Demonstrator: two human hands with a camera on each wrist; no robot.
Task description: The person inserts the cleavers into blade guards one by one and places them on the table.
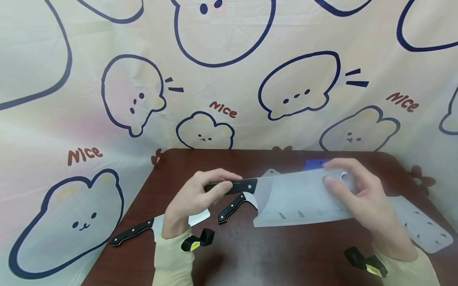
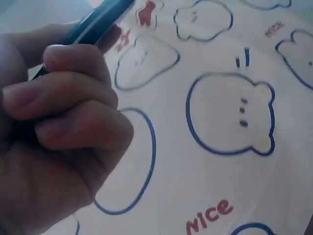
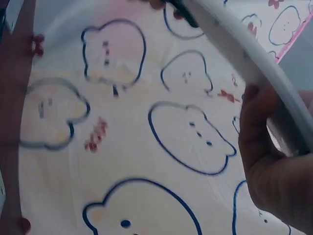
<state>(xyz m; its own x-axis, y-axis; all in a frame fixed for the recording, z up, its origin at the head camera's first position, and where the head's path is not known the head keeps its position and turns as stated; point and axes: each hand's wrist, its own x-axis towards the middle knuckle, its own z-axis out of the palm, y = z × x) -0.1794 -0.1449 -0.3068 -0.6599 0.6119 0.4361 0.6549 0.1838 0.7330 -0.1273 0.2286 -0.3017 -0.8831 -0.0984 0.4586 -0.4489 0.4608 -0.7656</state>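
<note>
My left hand [image 1: 200, 192] holds the black handle [image 1: 243, 186] of a wide-bladed kitchen knife, a cleaver by its shape, raised above the table. In the left wrist view, the fingers [image 2: 78, 98] curl round that dark handle. A translucent whitish blade cover [image 1: 300, 198] with small slots along its lower edge surrounds most of the blade. At its far end my right hand [image 1: 368, 202] pinches the cover, thumb on the near face and fingers over the top. From the right wrist, the cover [image 3: 259, 63] appears edge-on, curving past the hand.
On the brown table [image 1: 272, 254] lie a black-handled knife [image 1: 134, 232] at left and another [image 1: 232, 207] partly behind the cover. A slotted white cover [image 1: 424, 226] lies at right. A blue object [image 1: 315, 164] shows at the back. Patterned cloth [image 1: 247, 91] hangs behind.
</note>
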